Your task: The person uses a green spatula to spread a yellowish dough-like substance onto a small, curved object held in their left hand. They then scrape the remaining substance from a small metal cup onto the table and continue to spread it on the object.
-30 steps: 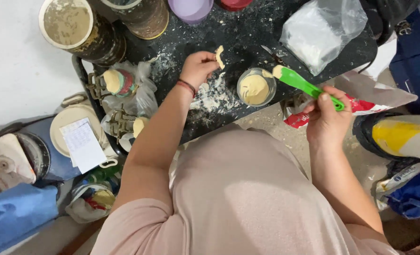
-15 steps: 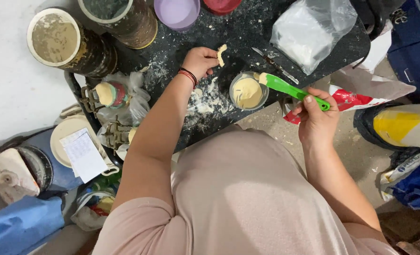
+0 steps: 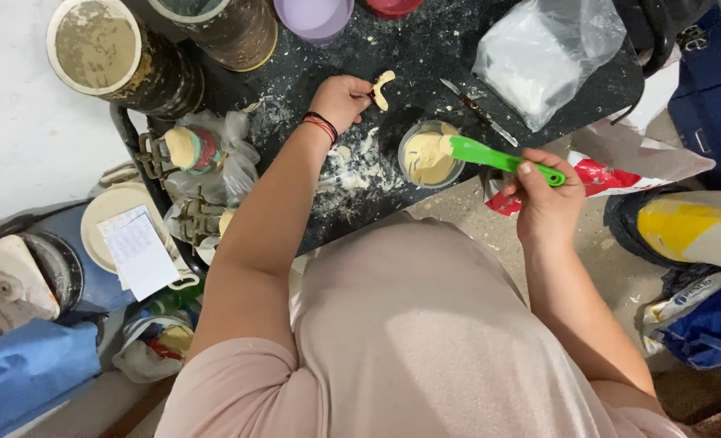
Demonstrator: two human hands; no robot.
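While the right hand [image 3: 547, 195] dips a green spatula [image 3: 502, 160] into the cup [image 3: 427, 156], the left hand [image 3: 342, 99] pinches dough [image 3: 382, 88].

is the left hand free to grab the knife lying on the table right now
Probably not as things stand: the left hand is pinching a small pale moulded piece. The knife lies uncovered on the black table just beyond, but the fingers are occupied.

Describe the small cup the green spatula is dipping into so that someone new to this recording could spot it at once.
Start at the dark, powder-dusted table at the top of the head view. On its near edge, left of the right hand holding the green spatula, stands a small round cup. Unlike the tall grimy cans and the clear bag of white powder, it is low and filled with pale cream paste.
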